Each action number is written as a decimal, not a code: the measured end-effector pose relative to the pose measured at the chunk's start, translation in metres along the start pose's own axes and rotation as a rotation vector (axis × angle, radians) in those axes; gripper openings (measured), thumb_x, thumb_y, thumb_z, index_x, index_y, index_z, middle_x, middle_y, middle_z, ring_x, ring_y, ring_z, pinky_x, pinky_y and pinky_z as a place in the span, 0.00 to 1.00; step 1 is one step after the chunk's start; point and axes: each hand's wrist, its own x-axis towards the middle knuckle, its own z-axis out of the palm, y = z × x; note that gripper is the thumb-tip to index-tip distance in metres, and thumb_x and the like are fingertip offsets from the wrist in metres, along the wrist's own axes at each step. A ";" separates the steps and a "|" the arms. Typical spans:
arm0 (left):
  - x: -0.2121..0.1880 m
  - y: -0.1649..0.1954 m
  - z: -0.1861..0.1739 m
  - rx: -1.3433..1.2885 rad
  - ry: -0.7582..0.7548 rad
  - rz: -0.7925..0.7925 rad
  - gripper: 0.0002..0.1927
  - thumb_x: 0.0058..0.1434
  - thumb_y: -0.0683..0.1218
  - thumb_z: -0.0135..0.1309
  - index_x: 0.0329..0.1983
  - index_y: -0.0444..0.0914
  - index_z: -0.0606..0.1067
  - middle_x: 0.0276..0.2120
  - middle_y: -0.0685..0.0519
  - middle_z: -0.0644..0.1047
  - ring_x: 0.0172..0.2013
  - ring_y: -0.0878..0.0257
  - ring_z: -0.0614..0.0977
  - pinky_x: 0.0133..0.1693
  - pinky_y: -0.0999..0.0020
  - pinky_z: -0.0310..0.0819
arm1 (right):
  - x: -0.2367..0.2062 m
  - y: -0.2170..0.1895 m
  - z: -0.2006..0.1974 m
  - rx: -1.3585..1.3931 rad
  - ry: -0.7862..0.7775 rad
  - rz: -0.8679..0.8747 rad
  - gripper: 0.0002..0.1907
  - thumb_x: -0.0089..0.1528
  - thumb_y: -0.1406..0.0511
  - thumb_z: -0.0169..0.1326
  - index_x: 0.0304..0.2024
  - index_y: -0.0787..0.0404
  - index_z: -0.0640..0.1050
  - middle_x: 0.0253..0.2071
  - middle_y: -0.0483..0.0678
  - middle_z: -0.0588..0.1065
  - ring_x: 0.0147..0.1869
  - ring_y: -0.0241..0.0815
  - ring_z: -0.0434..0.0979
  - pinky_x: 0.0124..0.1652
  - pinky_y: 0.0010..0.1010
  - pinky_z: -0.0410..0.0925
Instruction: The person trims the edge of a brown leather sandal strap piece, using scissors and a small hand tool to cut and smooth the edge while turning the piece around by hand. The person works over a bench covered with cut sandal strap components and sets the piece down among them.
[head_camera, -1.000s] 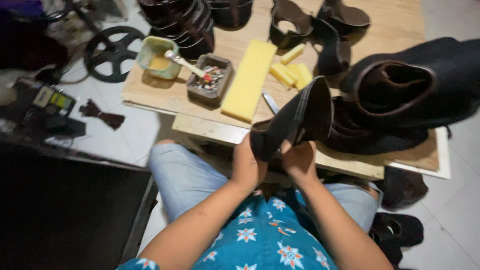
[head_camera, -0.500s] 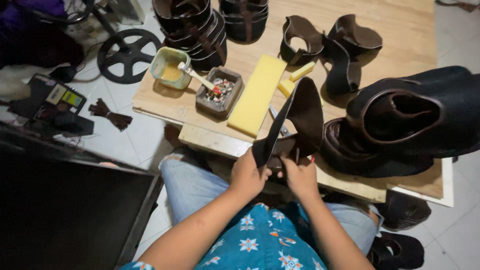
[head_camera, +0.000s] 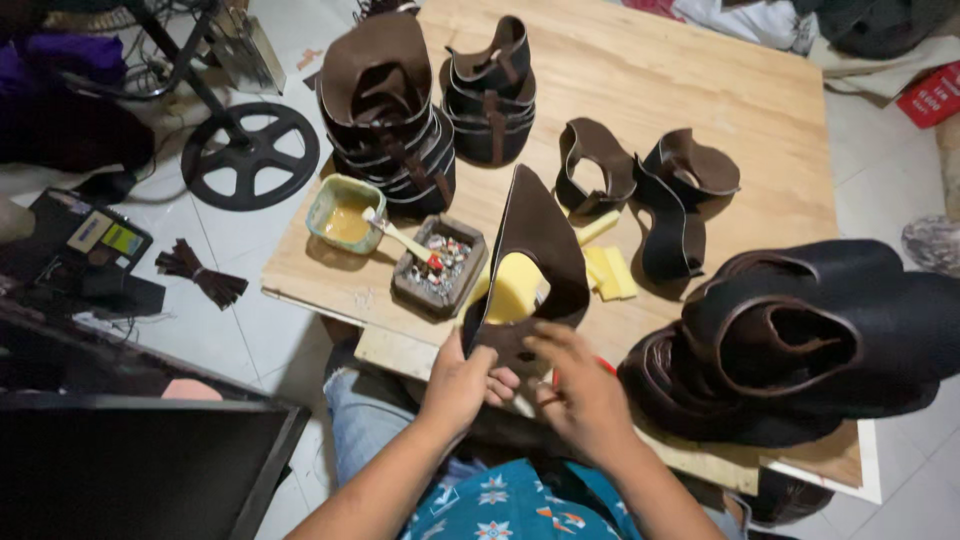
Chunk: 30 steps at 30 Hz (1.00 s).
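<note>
Plywood worktable filled frame. Big heap of dark leather shoe uppers lay at 4 o'clock; two stacks of folded uppers stood at 11 o'clock; loose strap pieces at 1 o'clock. Judged: many pieces already shaped.

Pointed brown leather piece stood upright at centre, near table edge, yellow foam block behind it. Left hand pinched its lower edge, fingers closed; right hand touched same edge, fingers curled, grip unclear.

Glue tub with brush at 9 o'clock; tray of small bits beside it.

bare plywood table far-centre open, glue tub, tack tray block left, stacked leather uppers block right
</note>
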 end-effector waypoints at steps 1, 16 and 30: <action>0.002 0.001 -0.003 -0.040 -0.083 -0.025 0.19 0.64 0.44 0.48 0.57 0.34 0.68 0.26 0.46 0.79 0.21 0.63 0.80 0.22 0.71 0.73 | 0.008 -0.005 0.001 -0.059 -0.024 -0.100 0.28 0.47 0.72 0.60 0.53 0.58 0.76 0.50 0.53 0.77 0.36 0.51 0.79 0.33 0.34 0.72; 0.036 0.007 -0.054 1.193 -0.178 0.655 0.17 0.59 0.56 0.59 0.34 0.38 0.73 0.23 0.42 0.78 0.28 0.41 0.80 0.31 0.44 0.72 | 0.316 0.058 0.035 -0.209 0.329 -0.234 0.11 0.63 0.67 0.58 0.49 0.59 0.80 0.42 0.57 0.75 0.46 0.61 0.76 0.43 0.47 0.68; 0.087 -0.053 -0.084 1.308 -0.333 0.933 0.10 0.63 0.49 0.53 0.30 0.41 0.68 0.17 0.51 0.71 0.21 0.57 0.78 0.23 0.58 0.73 | 0.470 0.107 0.101 -0.616 -0.156 -0.026 0.17 0.59 0.61 0.54 0.51 0.51 0.80 0.44 0.56 0.79 0.49 0.60 0.77 0.44 0.49 0.71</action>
